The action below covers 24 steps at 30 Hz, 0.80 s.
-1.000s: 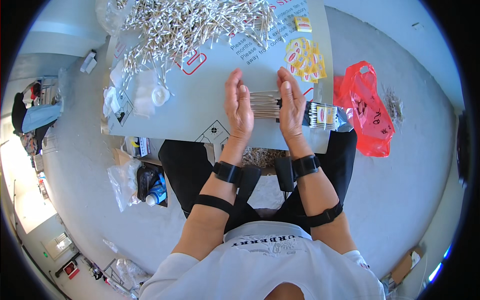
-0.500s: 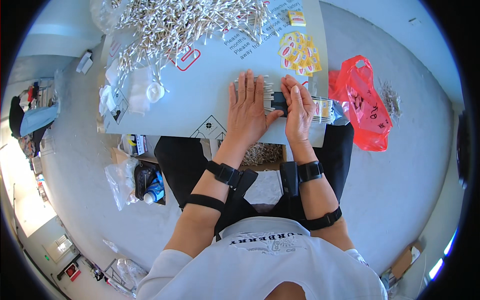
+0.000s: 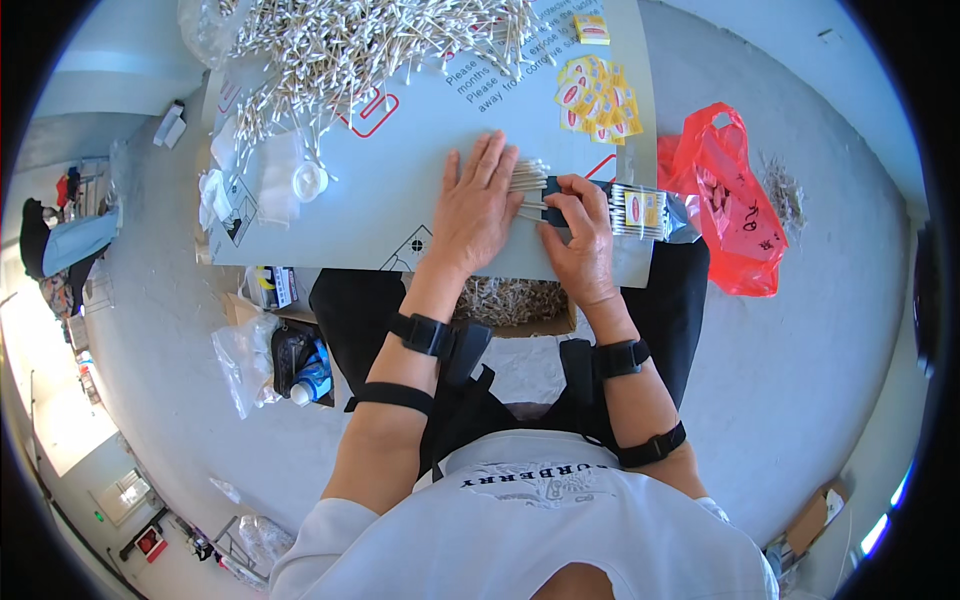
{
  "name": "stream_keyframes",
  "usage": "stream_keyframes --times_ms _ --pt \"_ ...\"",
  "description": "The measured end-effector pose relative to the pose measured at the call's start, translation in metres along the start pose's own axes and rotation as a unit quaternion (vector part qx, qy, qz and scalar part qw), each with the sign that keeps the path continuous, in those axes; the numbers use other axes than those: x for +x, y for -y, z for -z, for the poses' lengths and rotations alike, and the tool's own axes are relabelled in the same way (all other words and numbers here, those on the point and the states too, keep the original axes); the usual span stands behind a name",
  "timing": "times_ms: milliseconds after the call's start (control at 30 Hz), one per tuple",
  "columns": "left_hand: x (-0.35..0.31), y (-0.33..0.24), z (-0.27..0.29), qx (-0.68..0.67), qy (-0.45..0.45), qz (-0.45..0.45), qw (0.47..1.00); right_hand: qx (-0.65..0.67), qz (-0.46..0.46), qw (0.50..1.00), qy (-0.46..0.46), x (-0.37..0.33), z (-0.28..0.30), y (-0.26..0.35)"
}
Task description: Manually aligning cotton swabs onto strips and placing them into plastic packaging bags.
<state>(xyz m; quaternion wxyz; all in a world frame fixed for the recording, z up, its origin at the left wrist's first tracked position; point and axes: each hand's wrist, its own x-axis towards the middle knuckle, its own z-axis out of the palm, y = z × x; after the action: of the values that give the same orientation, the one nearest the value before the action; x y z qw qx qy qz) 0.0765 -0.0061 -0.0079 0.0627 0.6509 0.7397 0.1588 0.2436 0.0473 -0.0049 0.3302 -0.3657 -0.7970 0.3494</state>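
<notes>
My left hand (image 3: 478,205) lies flat, fingers spread, on a row of cotton swabs (image 3: 530,172) laid out on the grey board (image 3: 400,190). Just to its right, my right hand (image 3: 580,232) is closed around a small dark tool (image 3: 551,189) pressed against the same swabs. A packed bundle of swabs with a yellow label (image 3: 640,211) lies right of my right hand. A big loose heap of cotton swabs (image 3: 360,45) covers the far part of the board.
Yellow labels (image 3: 592,95) lie in a pile at the board's far right. A red plastic bag (image 3: 728,205) sits on the floor to the right. A box of swabs (image 3: 510,300) rests between my knees. White cloth and a small round lid (image 3: 308,181) sit left.
My left hand has turned from upright on its edge to flat on the swabs. My right hand has come down onto the row with the dark tool.
</notes>
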Motion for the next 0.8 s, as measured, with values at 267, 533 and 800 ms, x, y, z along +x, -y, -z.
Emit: stream_keyframes --times_ms 267,533,800 --pt "-0.027 -0.029 0.014 0.005 0.045 0.021 0.999 0.108 -0.065 0.990 -0.058 -0.001 0.002 0.000" --pt "-0.027 -0.028 0.010 0.003 0.072 0.001 0.997 0.354 -0.142 0.917 -0.119 -0.001 -0.013 0.004" --pt "0.002 -0.018 -0.004 -0.553 -0.263 0.168 0.772 0.397 -0.139 0.889 -0.179 0.017 -0.037 0.000"
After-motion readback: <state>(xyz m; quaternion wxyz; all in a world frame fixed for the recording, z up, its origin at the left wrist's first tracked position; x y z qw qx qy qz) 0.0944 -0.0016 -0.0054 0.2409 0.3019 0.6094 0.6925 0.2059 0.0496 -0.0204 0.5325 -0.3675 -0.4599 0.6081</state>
